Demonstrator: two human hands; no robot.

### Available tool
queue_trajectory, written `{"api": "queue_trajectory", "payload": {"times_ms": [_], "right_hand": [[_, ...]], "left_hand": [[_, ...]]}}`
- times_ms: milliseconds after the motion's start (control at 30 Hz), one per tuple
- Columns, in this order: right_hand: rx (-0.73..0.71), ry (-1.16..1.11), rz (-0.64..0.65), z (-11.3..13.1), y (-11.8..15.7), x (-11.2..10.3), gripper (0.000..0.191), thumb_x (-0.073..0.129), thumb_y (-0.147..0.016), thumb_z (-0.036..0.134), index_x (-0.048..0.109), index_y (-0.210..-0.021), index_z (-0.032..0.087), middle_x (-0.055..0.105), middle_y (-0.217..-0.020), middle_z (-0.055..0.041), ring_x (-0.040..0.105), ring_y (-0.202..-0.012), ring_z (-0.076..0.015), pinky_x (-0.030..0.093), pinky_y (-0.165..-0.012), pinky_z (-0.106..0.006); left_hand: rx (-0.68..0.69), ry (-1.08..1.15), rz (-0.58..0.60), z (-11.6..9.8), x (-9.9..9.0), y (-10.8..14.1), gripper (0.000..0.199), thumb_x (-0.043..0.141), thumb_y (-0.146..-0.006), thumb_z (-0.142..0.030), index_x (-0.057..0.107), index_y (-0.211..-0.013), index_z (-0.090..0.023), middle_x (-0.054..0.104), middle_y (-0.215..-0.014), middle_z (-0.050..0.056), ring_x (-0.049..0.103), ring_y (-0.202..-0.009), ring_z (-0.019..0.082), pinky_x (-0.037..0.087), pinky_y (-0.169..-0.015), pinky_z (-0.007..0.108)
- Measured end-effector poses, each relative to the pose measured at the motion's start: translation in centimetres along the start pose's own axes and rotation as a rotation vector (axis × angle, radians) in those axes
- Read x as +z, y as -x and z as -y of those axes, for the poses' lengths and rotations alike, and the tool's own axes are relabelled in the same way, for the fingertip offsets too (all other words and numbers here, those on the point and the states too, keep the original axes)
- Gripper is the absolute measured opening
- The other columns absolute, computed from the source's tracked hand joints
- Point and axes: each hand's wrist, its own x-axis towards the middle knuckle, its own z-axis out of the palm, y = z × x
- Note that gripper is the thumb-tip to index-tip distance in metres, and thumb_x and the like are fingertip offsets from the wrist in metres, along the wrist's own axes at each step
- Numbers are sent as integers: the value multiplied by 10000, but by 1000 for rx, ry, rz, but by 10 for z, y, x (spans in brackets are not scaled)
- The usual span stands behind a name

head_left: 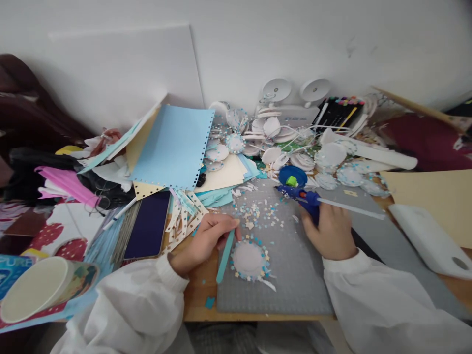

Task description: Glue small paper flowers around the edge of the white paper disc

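My left hand point(211, 237) is closed in a pinch on a flat teal stick point(225, 258), which slants down toward the mat's left edge. Right beside the stick lies a round white disc point(249, 258) rimmed with small blue, white and cream star pieces. My right hand point(332, 228) is wrapped round a blue hot glue gun point(300, 195). A long whitish glue stick point(352, 208) juts out of its back end. The gun's nozzle points left, in front of a round blue dish point(292, 176) with a bright green piece in it. Loose star pieces point(254, 212) lie scattered between my hands.
Beneath the work is a grey cutting mat point(287, 290). Many decorated white discs point(330, 155) pile up at the back. Punched blue paper point(173, 147), a dark phone point(147, 226) and a paper cup point(40, 290) are on the left. A white oblong device point(429, 238) lies right.
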Motion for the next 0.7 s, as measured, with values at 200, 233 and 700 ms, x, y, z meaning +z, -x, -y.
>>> {"api": "queue_trajectory", "payload": {"times_ms": [200, 233, 700], "right_hand": [[12, 9, 61, 19, 17, -60, 327, 540, -833, 390, 591, -984, 104, 605, -882, -182, 564, -826, -349, 448, -696, -464], [-29, -71, 58, 25, 17, -69, 294, 531, -843, 372, 586, -981, 118, 607, -884, -167, 568, -822, -335, 455, -705, -464], [-803, -503, -302, 129, -33, -63, 141, 553, -875, 97, 679, -915, 147, 717, -853, -75, 646, -809, -208, 551, -734, -337]], "left_hand": [[-24, 104, -97, 2, 0, -3, 389, 590, -840, -418, 678, -589, -134, 351, -419, -38, 280, -369, 66, 136, -403, 245], [-22, 106, -111, 2, 0, -4, 388, 589, -837, -412, 673, -583, -132, 365, -421, -33, 284, -376, 69, 135, -407, 248], [14, 328, -127, 1, 7, -11, 445, 615, -777, -346, 325, -485, -175, 247, -458, -75, 164, -387, 38, 119, -394, 229]]}}
